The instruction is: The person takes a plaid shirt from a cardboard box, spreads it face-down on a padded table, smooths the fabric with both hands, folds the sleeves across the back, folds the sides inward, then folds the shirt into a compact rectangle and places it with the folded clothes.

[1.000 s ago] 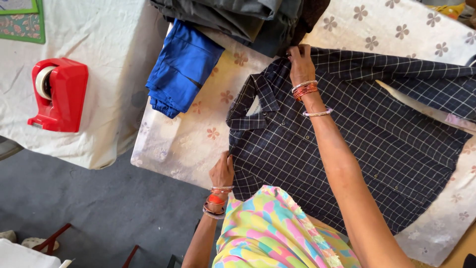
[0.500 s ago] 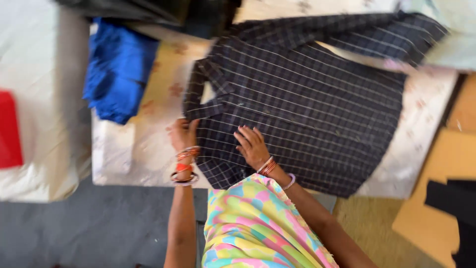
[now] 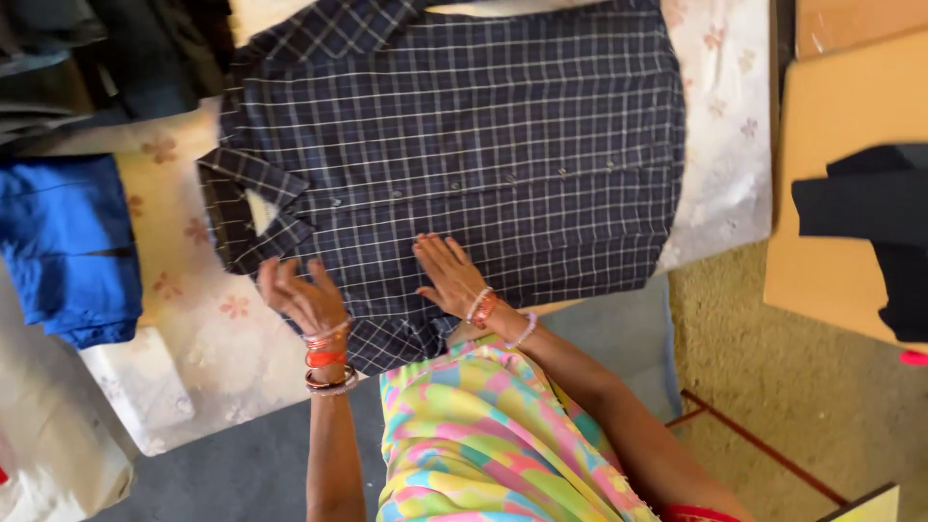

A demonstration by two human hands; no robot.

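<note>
Hands have drawn back to six o'clock: right hand [image 3: 447,275] now lies flat, fingers spread, on the dark checked cotton shirt [image 3: 464,145]; left hand [image 3: 298,295] hovers open beside it, smoothing apparently continuing.

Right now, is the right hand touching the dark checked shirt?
Touching. The head view shows the right hand lying flat, palm down, on the dark checked shirt, with no gap visible under the fingers.
</note>
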